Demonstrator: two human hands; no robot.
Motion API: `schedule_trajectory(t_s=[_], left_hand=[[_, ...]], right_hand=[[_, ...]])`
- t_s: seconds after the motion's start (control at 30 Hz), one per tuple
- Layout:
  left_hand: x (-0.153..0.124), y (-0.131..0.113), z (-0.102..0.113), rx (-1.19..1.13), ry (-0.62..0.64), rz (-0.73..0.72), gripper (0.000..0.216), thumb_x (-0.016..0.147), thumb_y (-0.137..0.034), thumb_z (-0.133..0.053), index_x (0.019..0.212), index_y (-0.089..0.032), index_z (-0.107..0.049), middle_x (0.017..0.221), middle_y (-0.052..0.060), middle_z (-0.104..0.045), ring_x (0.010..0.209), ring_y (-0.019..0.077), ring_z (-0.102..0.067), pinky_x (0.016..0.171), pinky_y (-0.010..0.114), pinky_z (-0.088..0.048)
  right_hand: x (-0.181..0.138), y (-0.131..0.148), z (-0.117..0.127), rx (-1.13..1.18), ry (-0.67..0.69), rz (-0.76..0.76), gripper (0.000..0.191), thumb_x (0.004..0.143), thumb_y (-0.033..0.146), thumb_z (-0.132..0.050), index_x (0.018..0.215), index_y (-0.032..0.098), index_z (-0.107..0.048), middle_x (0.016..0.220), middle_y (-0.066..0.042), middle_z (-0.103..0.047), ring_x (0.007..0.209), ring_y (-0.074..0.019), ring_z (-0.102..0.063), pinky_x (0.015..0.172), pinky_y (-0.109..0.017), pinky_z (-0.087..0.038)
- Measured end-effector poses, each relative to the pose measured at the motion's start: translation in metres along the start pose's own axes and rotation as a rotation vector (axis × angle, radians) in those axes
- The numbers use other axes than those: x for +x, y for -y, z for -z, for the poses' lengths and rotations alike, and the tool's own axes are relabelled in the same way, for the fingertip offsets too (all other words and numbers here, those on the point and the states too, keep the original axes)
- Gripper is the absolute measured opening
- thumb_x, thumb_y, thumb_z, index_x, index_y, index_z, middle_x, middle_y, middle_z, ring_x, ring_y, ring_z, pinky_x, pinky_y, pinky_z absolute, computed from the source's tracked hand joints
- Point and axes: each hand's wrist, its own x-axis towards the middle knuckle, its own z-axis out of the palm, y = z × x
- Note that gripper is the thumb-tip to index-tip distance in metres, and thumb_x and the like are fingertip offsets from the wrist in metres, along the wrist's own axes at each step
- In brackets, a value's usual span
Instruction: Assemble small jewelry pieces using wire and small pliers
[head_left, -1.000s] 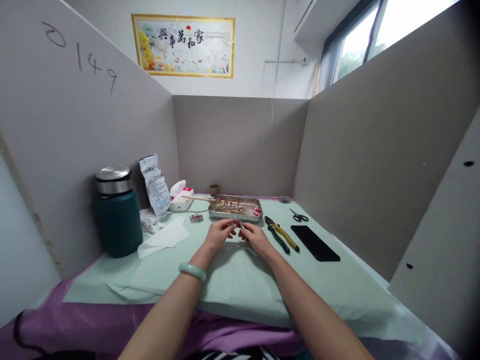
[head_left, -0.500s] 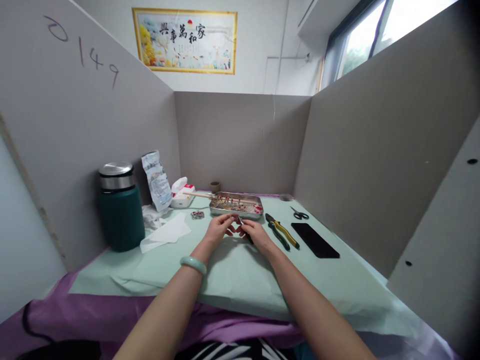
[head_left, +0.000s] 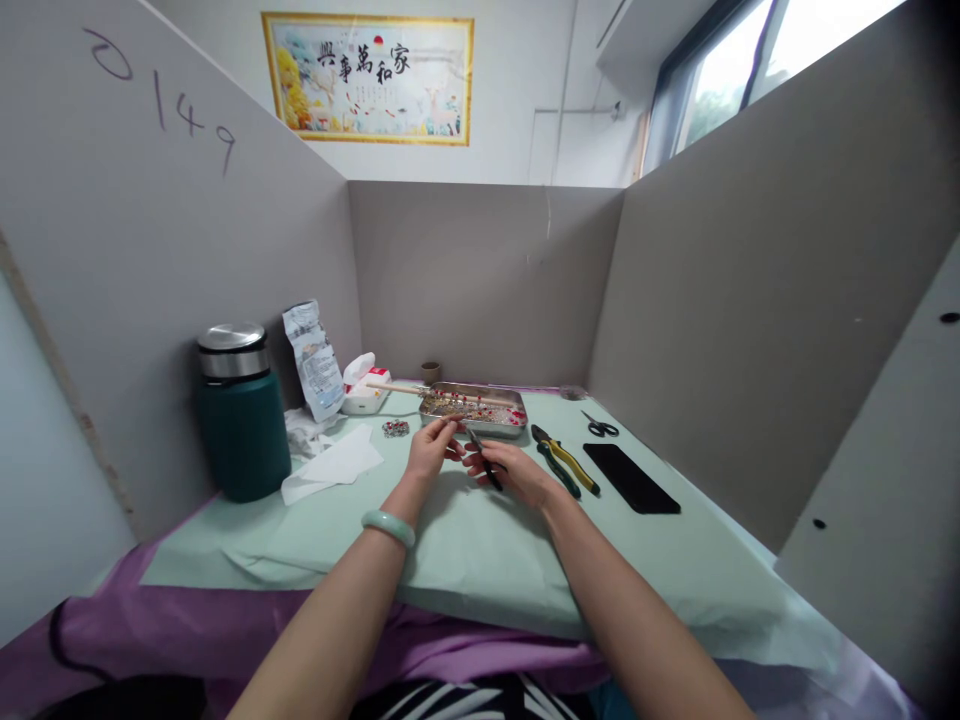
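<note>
My left hand (head_left: 430, 447), with a pale green bangle (head_left: 387, 526) on its wrist, pinches something small I cannot make out, just in front of a metal tray (head_left: 472, 410) of small red and gold pieces. My right hand (head_left: 511, 467) is closed on a thin dark tool (head_left: 483, 459) whose tip points up toward the left fingertips. Both hands hover over the light green mat (head_left: 465, 540), close together, nearly touching.
Green-and-yellow pliers (head_left: 564, 461), small scissors (head_left: 599, 428) and a black phone (head_left: 631, 477) lie to the right. On the left stand a dark green flask (head_left: 238, 412), a white packet (head_left: 316, 361), tissues (head_left: 330, 466) and a small bead cluster (head_left: 394, 429). Grey partition walls enclose the desk.
The right hand has turned so the dark tool now shows plainly in it. The left hand lifted slightly toward the tray. The view shifted a little.
</note>
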Motion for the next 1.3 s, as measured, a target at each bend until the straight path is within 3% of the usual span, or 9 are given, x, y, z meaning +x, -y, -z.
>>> schedule_trajectory(t_s=[0.2, 0.43, 1.0, 1.3], left_hand=[[0.004, 0.004, 0.009, -0.263, -0.037, 0.151, 0.033, 0.072, -0.037, -0.066, 0.095, -0.014, -0.061, 0.092, 0.008, -0.066, 0.053, 0.0076, -0.059, 0.049, 0.022, -0.048], [0.004, 0.001, 0.009, -0.358, -0.072, 0.189, 0.028, 0.071, -0.033, -0.069, 0.089, -0.013, -0.061, 0.08, 0.004, -0.066, 0.05, 0.0067, -0.056, 0.049, 0.022, -0.049], [0.003, -0.001, 0.01, -0.357, -0.09, 0.204, 0.032, 0.071, -0.033, -0.069, 0.098, -0.015, -0.063, 0.091, 0.006, -0.067, 0.049, 0.0055, -0.055, 0.049, 0.021, -0.048], [0.002, 0.0, 0.009, -0.32, -0.047, 0.214, 0.032, 0.067, -0.032, -0.073, 0.093, -0.014, -0.065, 0.097, 0.009, -0.067, 0.05, 0.0055, -0.055, 0.052, 0.022, -0.049]], right_hand=[[0.002, -0.005, -0.003, -0.125, -0.062, 0.024, 0.027, 0.077, 0.034, -0.057, 0.095, 0.016, -0.067, 0.093, -0.008, -0.067, 0.076, -0.0147, -0.059, 0.064, -0.023, -0.044], [0.0, -0.002, -0.005, -0.209, -0.125, 0.041, 0.03, 0.076, 0.038, -0.057, 0.092, 0.014, -0.068, 0.086, -0.008, -0.066, 0.072, -0.0144, -0.058, 0.061, -0.023, -0.043], [0.001, -0.003, -0.009, -0.188, -0.219, 0.071, 0.028, 0.073, 0.035, -0.056, 0.088, 0.014, -0.067, 0.079, -0.006, -0.066, 0.065, -0.0119, -0.055, 0.056, -0.021, -0.042], [0.005, -0.009, -0.009, -0.332, -0.269, 0.16, 0.027, 0.074, 0.034, -0.053, 0.081, 0.013, -0.067, 0.068, -0.003, -0.061, 0.055, -0.0101, -0.048, 0.05, -0.021, -0.038]])
